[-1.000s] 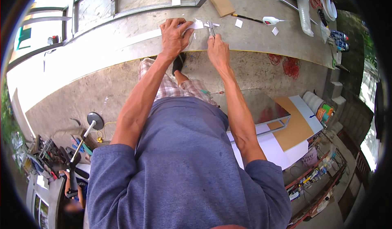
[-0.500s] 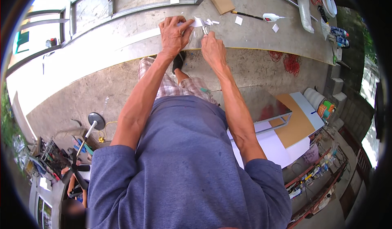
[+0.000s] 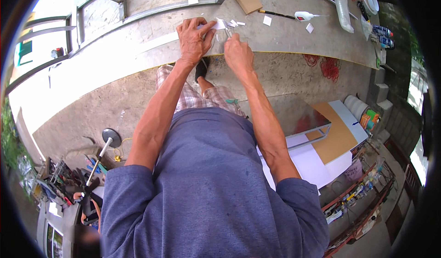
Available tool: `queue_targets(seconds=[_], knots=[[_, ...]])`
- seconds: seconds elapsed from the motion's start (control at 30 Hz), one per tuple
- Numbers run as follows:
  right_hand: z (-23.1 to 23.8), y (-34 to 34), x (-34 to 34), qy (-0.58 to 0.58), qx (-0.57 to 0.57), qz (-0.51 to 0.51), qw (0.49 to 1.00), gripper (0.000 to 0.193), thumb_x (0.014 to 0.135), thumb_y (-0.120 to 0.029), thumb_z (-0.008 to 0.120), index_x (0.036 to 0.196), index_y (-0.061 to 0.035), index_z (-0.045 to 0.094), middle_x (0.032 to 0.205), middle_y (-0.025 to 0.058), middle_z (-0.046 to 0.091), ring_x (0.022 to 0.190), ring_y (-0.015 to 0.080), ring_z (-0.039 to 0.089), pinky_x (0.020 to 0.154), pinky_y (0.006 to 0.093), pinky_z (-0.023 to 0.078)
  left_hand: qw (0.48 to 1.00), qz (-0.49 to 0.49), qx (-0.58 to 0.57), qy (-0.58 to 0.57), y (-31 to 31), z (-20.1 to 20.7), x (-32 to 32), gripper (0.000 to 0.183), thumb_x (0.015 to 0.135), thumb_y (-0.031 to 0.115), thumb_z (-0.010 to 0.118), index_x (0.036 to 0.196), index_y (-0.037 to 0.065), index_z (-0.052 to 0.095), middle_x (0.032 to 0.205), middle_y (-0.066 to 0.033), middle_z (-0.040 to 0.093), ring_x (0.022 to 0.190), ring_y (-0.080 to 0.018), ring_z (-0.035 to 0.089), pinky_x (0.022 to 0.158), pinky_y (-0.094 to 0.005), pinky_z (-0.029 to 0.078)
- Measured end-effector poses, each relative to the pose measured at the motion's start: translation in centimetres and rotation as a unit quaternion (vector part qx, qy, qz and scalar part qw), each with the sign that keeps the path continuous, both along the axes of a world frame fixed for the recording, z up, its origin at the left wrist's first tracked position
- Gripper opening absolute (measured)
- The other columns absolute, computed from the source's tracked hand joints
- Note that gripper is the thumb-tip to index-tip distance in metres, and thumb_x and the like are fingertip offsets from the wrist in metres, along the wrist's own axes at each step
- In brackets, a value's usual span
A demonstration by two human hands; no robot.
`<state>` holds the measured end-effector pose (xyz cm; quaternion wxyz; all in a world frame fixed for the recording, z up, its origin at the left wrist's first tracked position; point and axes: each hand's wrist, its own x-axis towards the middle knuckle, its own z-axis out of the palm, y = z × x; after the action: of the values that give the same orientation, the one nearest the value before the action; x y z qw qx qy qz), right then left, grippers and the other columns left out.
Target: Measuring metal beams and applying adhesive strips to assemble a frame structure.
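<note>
My left hand (image 3: 194,39), unclenched with fingers bent, holds down a white piece (image 3: 221,24) near the bench's (image 3: 275,37) near edge; my right hand (image 3: 239,53) grips a slim tool (image 3: 228,32) just right of it, beside small white scraps (image 3: 237,23).
</note>
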<state>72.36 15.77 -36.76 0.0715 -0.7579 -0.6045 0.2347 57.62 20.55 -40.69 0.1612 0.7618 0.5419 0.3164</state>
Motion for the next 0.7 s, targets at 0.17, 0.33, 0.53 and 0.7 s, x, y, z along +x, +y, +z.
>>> queue_targets(seconds=[0.17, 0.33, 0.53, 0.7], knots=[[-0.1, -0.2, -1.3, -0.041, 0.001, 0.014, 0.999, 0.019, 0.092, -0.016, 0.051, 0.094, 0.0025, 0.05, 0.073, 0.0276, 0.067, 0.072, 0.0433, 0.069, 0.063, 0.0504, 0.055, 1.0, 0.014, -0.004, 0.026, 0.1, 0.2, 0.8, 0.029, 0.077, 0.037, 0.076, 0.104, 0.027, 0.075, 0.1, 0.0016, 0.061, 0.098, -0.0216, 0.052, 0.092, -0.0409, 0.033], [0.4, -0.2, -2.2, -0.043, 0.0, 0.006, 0.999, 0.013, 0.088, -0.01, 0.055, 0.093, 0.0011, 0.05, 0.077, 0.025, 0.069, 0.075, 0.0387, 0.071, 0.066, 0.0459, 0.057, 0.999, 0.034, -0.003, 0.035, 0.4, 0.3, 1.4, 0.026, 0.075, 0.038, 0.078, 0.099, 0.029, 0.075, 0.095, 0.0023, 0.06, 0.094, -0.0217, 0.051, 0.088, -0.0422, 0.03], [0.5, 0.0, -2.0, -0.028, -0.011, -0.021, 0.999, 0.014, 0.089, -0.011, 0.054, 0.094, 0.0019, 0.052, 0.079, 0.0253, 0.069, 0.077, 0.0393, 0.071, 0.068, 0.0464, 0.057, 0.998, 0.022, -0.02, 0.047, 0.3, -0.1, 1.3, 0.03, 0.076, 0.042, 0.077, 0.103, 0.03, 0.076, 0.098, 0.0019, 0.06, 0.095, -0.0205, 0.051, 0.09, -0.0419, 0.031], [1.1, 0.6, -1.4, -0.012, -0.03, -0.007, 0.999, 0.018, 0.089, -0.012, 0.052, 0.096, 0.004, 0.053, 0.082, 0.0274, 0.069, 0.08, 0.0409, 0.07, 0.07, 0.0478, 0.057, 0.999, 0.024, 0.007, 0.031, 0.4, -0.6, 1.1, 0.026, 0.075, 0.037, 0.079, 0.1, 0.03, 0.077, 0.096, 0.0034, 0.061, 0.095, -0.0193, 0.052, 0.09, -0.0412, 0.032]])
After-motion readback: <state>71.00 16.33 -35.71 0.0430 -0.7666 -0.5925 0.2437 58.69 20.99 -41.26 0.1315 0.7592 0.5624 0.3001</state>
